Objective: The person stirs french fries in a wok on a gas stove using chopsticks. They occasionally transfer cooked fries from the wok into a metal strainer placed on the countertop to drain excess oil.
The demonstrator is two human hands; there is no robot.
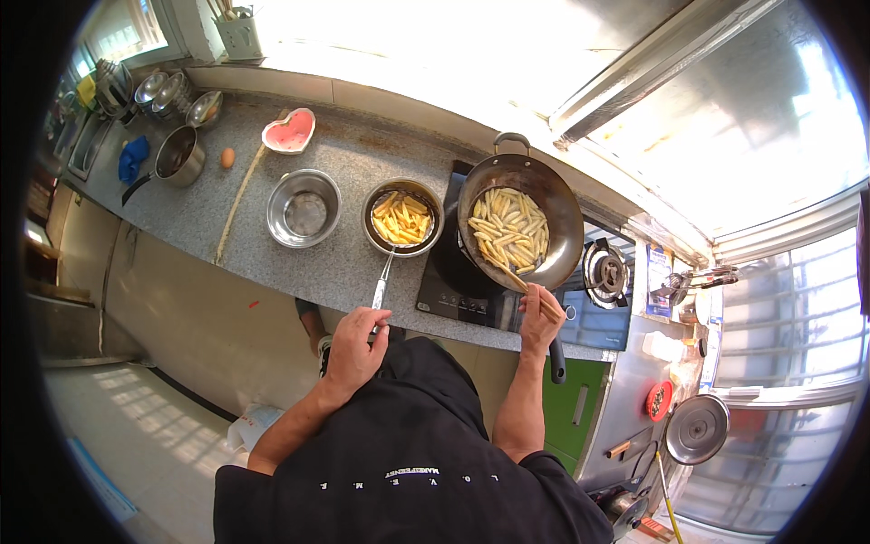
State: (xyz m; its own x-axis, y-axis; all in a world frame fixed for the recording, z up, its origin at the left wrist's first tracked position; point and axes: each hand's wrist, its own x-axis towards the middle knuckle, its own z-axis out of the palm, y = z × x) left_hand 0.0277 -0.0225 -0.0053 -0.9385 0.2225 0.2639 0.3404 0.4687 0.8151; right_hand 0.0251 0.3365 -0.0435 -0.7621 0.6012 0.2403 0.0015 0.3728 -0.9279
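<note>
My right hand [540, 318] grips wooden chopsticks [514, 277], whose tips are among pale potato strips [510, 228] in a dark wok [564, 204]. The wok sits on a black induction cooktop [448, 289], its long handle passing below my right hand. At the counter's edge, my left hand [357, 343] is closed around the metal handle [380, 289] of a strainer. Golden fries [401, 219] lie in that strainer, which rests over a round metal pot [367, 234]. Left of it stands a steel bowl [304, 209] with no food visible in it.
A heart-shaped pink dish [290, 131], an egg [228, 158], a saucepan [181, 156] and a blue cloth [133, 160] are on the counter further left. A gas burner [606, 273] is right of the wok. A pot lid [697, 430] lies at lower right.
</note>
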